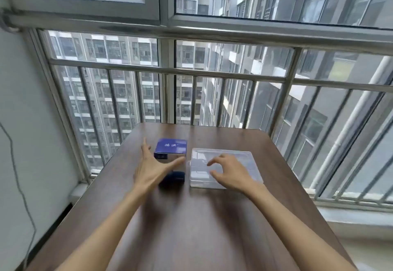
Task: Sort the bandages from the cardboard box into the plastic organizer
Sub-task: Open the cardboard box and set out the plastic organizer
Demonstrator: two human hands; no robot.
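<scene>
Near the middle of the frame, on a brown table, a blue cardboard box stands just left of a clear plastic organizer, whose lid looks closed. No bandages show; presumably they are inside the box. The left hand reaches in from the lower left with its fingers straight and spread wide, thumb stretched across the box's near side, so it frames the box without yet gripping it. The right hand hovers over the organizer's near half with its fingers loosely curled and apart, holding nothing; whether the tips touch the lid cannot be told. A dark blurred shape sits at the box's near edge under the left hand, too smeared to name. The step in hand seems to be opening both containers. To do it well, the left hand should close on the box's two sides rather than its top, so the flap stays free, while the right hand steadies the organizer and finds its front latch, lifting gently so the light case does not slide.
</scene>
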